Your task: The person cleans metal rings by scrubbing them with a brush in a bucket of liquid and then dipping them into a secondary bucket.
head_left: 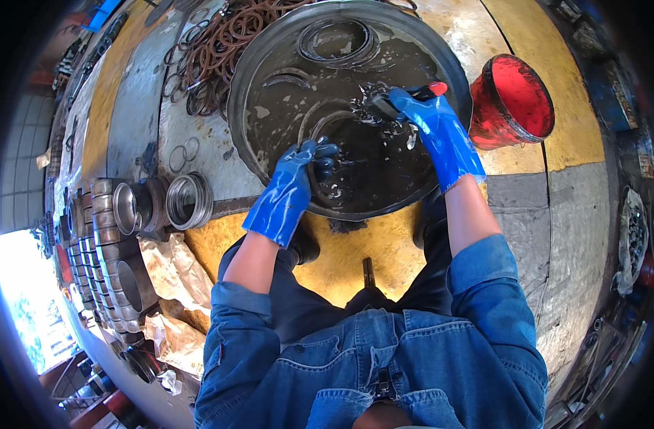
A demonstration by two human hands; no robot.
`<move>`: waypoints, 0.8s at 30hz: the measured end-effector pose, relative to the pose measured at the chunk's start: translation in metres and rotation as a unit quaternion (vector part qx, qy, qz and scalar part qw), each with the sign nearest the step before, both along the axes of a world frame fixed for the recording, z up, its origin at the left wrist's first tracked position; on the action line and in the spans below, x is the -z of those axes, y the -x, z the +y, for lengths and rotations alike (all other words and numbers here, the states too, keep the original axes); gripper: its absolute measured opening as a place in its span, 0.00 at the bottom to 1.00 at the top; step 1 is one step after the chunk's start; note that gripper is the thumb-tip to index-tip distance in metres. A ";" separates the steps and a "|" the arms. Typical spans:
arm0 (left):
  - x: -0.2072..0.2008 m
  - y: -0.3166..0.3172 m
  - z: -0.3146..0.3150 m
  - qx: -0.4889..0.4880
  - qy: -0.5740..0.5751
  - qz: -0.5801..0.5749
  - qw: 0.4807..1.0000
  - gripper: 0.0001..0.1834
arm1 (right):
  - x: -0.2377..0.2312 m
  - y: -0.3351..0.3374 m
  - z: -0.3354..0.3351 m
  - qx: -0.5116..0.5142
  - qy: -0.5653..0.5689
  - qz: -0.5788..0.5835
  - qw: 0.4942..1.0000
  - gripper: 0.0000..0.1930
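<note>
Both of my hands wear blue rubber gloves over a large round metal basin (242, 100) of dark, murky liquid. My left hand (288, 184) is closed round the near left side of a metal ring (308, 123), which lies partly under the surface. In my right hand (440, 136) is a brush (428, 91) with a black, red-ended handle. Its head meets the liquid near the ring's right side, where drops splash up; the bristles are blurred. Farther back in the basin, several wet rings (333, 39) lie together, and a curved piece (287, 75) shows above the surface.
A red bucket (521, 100) stands right of the basin. Brown rusty rings (227, 50) are heaped at the far left. Cleaner metal rings (189, 201) and rows of metal sleeves (112, 247) stand to the left, beside brown paper (175, 275). My knees flank the basin's near side.
</note>
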State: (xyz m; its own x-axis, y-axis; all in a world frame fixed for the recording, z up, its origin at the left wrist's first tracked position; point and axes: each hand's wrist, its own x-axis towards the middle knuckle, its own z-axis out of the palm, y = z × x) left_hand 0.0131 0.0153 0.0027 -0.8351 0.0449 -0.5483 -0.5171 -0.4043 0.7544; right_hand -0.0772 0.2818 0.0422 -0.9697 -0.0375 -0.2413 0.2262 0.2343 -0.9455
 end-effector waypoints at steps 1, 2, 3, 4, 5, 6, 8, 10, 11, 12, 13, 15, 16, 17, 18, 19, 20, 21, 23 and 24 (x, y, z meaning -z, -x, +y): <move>0.000 -0.004 -0.004 -0.008 0.029 -0.011 0.999 0.20 | 0.004 0.002 -0.008 -0.042 0.030 -0.003 0.999 0.22; 0.002 -0.009 -0.010 -0.017 0.035 -0.002 0.999 0.19 | 0.006 0.003 -0.025 -0.096 0.058 -0.001 0.994 0.22; 0.006 -0.010 -0.012 -0.021 0.036 0.010 0.999 0.18 | 0.004 0.002 -0.040 -0.146 0.082 0.006 0.986 0.22; 0.011 -0.011 -0.014 -0.025 0.038 0.021 0.999 0.17 | 0.004 -0.004 -0.055 -0.196 0.093 0.020 0.976 0.22; 0.009 -0.009 -0.007 -0.025 0.028 0.050 0.998 0.17 | 0.006 -0.009 -0.068 -0.232 0.070 0.049 0.969 0.22; 0.014 -0.010 -0.006 -0.040 0.041 0.080 0.995 0.17 | 0.012 -0.013 -0.081 -0.256 0.043 0.072 0.963 0.22; 0.023 -0.010 -0.006 -0.066 0.066 0.138 0.986 0.17 | 0.022 -0.014 -0.092 -0.247 -0.002 0.086 0.965 0.22; 0.022 -0.011 -0.015 -0.024 0.091 0.096 0.991 0.17 | 0.030 -0.002 -0.079 -0.201 0.062 0.010 0.977 0.21; 0.016 -0.010 -0.015 -0.003 0.101 0.089 0.991 0.17 | 0.041 0.008 -0.072 -0.157 0.050 -0.003 0.986 0.19; 0.009 -0.010 -0.015 0.014 0.113 0.082 0.990 0.17 | 0.024 0.008 -0.065 -0.134 0.008 -0.016 0.991 0.20; 0.004 -0.009 -0.011 0.000 0.114 0.063 0.992 0.17 | 0.053 0.019 -0.060 -0.077 -0.055 -0.020 0.995 0.19; 0.006 -0.004 -0.006 -0.001 0.118 0.068 0.991 0.17 | 0.077 0.035 -0.045 0.008 -0.151 -0.054 0.987 0.19; 0.009 -0.005 -0.008 -0.007 0.122 0.068 0.990 0.17 | 0.077 0.037 -0.045 0.002 -0.155 -0.063 0.986 0.19; 0.011 -0.006 -0.011 -0.007 0.116 0.065 0.991 0.17 | 0.070 0.035 -0.048 -0.016 -0.138 -0.066 0.988 0.19; 0.014 -0.006 -0.014 -0.006 0.108 0.064 0.992 0.18 | 0.059 0.029 -0.052 -0.064 -0.073 -0.047 0.994 0.18; 0.018 -0.006 -0.015 -0.005 0.099 0.063 0.993 0.19 | 0.048 0.026 -0.058 -0.119 0.001 -0.032 0.992 0.18; 0.025 -0.008 -0.018 -0.018 0.104 0.080 0.991 0.19 | 0.033 0.016 -0.068 -0.169 0.060 -0.015 0.984 0.18; 0.033 -0.005 -0.018 -0.025 0.105 0.100 0.989 0.20 | 0.019 0.005 -0.073 -0.209 0.076 0.013 0.975 0.18; 0.040 -0.005 -0.019 -0.043 0.104 0.124 0.986 0.21 | 0.007 -0.011 -0.091 -0.278 0.058 0.076 0.956 0.17; 0.037 -0.004 -0.012 -0.048 0.095 0.132 0.986 0.22 | 0.000 -0.015 -0.093 -0.259 -0.043 0.122 0.957 0.17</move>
